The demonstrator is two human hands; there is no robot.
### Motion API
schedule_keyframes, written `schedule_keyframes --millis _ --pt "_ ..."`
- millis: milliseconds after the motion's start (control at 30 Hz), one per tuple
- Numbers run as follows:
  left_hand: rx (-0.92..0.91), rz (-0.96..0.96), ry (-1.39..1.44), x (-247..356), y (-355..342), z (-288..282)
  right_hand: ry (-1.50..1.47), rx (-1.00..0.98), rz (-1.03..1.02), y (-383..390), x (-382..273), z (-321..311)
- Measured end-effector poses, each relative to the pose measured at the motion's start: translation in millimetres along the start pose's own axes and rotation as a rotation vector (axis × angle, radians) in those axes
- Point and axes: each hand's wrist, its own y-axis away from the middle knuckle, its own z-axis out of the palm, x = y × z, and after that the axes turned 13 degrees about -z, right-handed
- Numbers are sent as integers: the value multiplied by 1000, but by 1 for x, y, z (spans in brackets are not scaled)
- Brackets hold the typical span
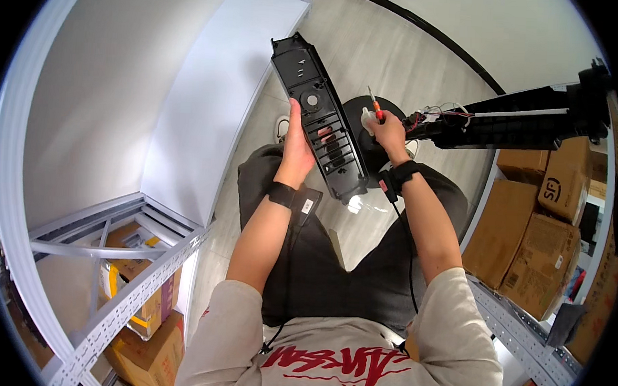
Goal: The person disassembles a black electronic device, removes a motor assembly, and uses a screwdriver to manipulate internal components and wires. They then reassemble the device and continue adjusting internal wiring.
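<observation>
My left hand [295, 151] grips the left edge of a long black plastic panel [335, 160], slotted in its lower half, with a round silver disc near its middle. My right hand [389, 131] is closed on a screwdriver [375, 106] with an orange-red handle, its tip upward, beside a small whitish item [367, 121] that I cannot make out clearly. Below these is a round black base [372, 169]. Just right of my right hand, a long black assembly [504, 136] with loose wires and a pale rod reaches in from the right.
White shelving [204, 78] stands left, with a metal frame [141, 255] over cardboard boxes [143, 351]. Several cardboard boxes [493, 229] are stacked on metal racking [516, 340] at the right. Pale flooring [350, 36] lies between my legs and beyond, up to a dark skirting along the far wall.
</observation>
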Motion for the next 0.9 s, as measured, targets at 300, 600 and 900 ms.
schedule_keyframes --millis 300,600,900 --pt "184 135 62 -6 23 14 -880 32 77 59 -57 -47" --pt "-76 8 0 -20 20 9 -1139 -36 14 90 -63 -84" --pt "-44 -170 -181 -32 7 24 -558 362 -479 82 -59 -60"
